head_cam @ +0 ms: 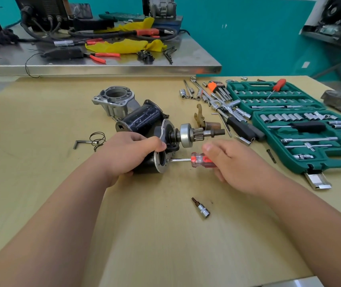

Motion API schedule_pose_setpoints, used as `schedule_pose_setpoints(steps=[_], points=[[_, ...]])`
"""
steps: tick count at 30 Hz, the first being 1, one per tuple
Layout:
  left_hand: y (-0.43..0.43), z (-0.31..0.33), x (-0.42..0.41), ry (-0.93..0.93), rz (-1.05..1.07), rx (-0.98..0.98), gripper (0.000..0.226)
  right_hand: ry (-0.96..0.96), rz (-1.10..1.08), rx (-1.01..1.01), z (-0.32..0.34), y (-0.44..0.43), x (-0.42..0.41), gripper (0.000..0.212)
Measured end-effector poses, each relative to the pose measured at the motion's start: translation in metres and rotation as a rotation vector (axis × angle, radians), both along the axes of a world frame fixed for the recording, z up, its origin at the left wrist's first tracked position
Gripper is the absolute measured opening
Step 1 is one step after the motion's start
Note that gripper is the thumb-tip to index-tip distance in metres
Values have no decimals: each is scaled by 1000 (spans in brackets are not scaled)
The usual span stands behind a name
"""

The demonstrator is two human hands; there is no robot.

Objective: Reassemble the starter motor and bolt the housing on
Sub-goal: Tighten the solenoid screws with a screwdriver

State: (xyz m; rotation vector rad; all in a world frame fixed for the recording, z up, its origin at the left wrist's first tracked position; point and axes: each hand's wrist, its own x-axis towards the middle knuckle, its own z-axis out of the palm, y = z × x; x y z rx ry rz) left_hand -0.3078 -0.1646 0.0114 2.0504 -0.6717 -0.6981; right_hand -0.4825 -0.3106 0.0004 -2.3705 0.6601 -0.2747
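Left hand (pixel 124 156) grips the starter motor (pixel 142 119) on the table (pixel 165 235). Right hand (pixel 236 164) holds the screwdriver (pixel 201 160), tip at an end-plate screw.
Step, judged: securing the plate.
Next: keep the blade square. Housing (pixel 114 100) lies behind, not yet fitted.

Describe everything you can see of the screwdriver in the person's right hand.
The screwdriver has a short clear and orange-red plastic handle and a thin bright metal shaft. It is held level, shaft pointing left, tip at the metal flange of the motor assembly. The right hand grips the handle's rear; the tip's type cannot be told.
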Motion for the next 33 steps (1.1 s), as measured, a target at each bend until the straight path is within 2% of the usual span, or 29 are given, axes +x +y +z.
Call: schedule_pose_setpoints(steps=[1,3,7,10,14,15,18,19,20,24,26,30,33], points=[[0,0,0,0,1,0,44,-24,-25,-21,1,3,2,55],[-1,0,0,-1,1,7,46,-33,-54,-7,2,5,5,56],[0,0,-1,3,3,10,45,143,25,188,2,-2,-3,23],[0,0,0,-3,-7,19,36,87,37,116,6,-3,-5,15],[0,0,1,6,-10,18,37,-1,-47,15,1,6,5,66],[0,0,0,8,-9,18,39,5,-56,18,0,6,5,68],[0,0,-1,1,-13,15,37,84,-15,70,0,1,0,31],[0,-1,-1,-2,-15,14,35,102,5,91,1,-1,-1,25],[0,-1,0,-3,-15,12,34,95,19,93,2,-2,-2,27],[0,-1,1,-12,-24,7,40,35,-60,53,0,5,6,72],[0,-2,1,-39,-51,0,41,46,-93,14,-1,7,8,78],[3,-6,-3,-139,-100,-36,42,101,-48,50,1,-2,-2,50],[8,-9,-4,-350,-189,25,52,69,-85,91,6,-11,-16,42]])
